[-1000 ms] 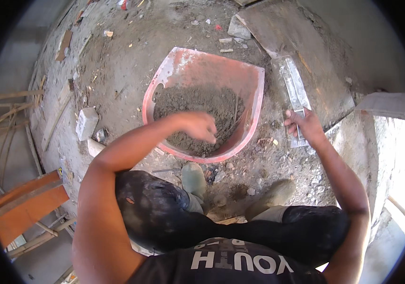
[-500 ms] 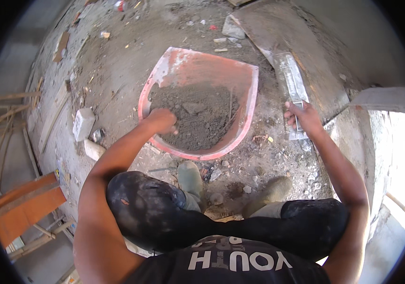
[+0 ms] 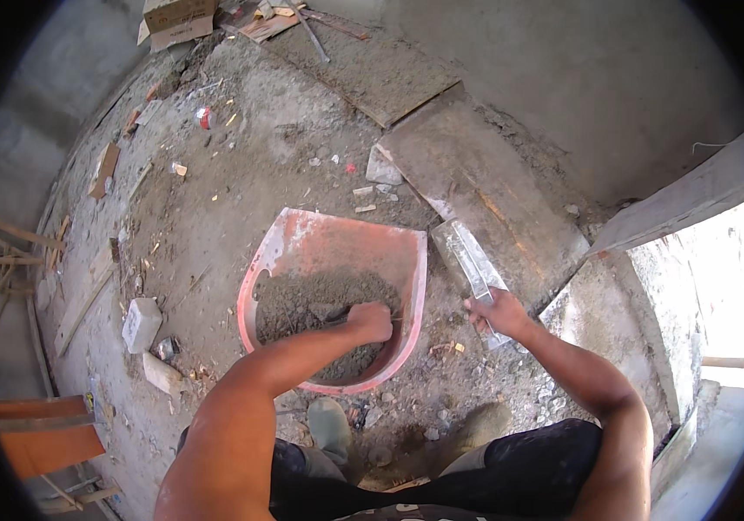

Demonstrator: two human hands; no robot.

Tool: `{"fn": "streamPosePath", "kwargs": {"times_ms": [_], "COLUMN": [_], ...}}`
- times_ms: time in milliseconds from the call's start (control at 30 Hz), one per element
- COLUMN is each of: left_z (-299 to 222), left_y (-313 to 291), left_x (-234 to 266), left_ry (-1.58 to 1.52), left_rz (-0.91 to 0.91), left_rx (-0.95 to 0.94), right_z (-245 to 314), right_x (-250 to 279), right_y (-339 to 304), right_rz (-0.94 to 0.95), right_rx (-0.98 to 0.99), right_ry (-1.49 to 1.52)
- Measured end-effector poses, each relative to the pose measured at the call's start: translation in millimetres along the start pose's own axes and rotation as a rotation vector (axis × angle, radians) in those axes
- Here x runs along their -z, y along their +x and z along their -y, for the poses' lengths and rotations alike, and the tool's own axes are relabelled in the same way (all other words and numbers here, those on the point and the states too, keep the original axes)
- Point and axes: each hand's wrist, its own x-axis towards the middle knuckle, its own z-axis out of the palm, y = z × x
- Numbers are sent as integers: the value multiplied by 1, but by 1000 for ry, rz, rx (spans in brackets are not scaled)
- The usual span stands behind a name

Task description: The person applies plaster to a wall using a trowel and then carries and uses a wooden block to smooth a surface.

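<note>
Right hand [image 3: 495, 314] closed around the handle of a metal float [image 3: 469, 257], right of the red tub [image 3: 420, 282]; left hand [image 3: 371, 322] curled over mortar [image 3: 289, 300] inside the tub, any hold indiscernible. Hasty scooping could spill mortar over the tub's near rim.

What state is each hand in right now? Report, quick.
Left hand: curled closed over the grey mix in the reddish tub; whether it holds anything can't be told.
Right hand: closed, holding the long metal trowel.
</note>
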Motion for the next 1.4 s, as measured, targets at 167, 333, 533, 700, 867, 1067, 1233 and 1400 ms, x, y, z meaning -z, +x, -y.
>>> {"fn": "streamPosePath", "kwargs": {"times_ms": [167, 333, 533, 700, 867, 1067, 1233, 1400], "left_z": [15, 195, 430, 367, 183, 238, 358, 472], "left_y": [-22, -77, -234, -253, -190, -141, -44, -23], "left_x": [45, 139, 53, -127, -125, -128, -19, 113], "left_ry": [25, 381, 436, -1368, -2351, -2511, -2331, -1626], "left_rz": [90, -258, -905, -456, -187, -566, -858, -1012], "left_rx": [7, -53, 1059, 505, 440, 282, 48, 344], "right_z": [-20, -38, -39, -6, 1, 96, 233, 290], "right_x": [3, 2, -27, -116, -172, -195, -198, -192], "right_y": [-4, -12, -31, -33, -4, 61, 145, 138], "right_rz": [78, 30, 117, -27, -232, -205, -255, -217], "right_rx": [-31, -67, -213, -262, -184, -108, 186, 164], "right_ry": [-103, -181, 107, 524, 501, 329, 135, -491]}}
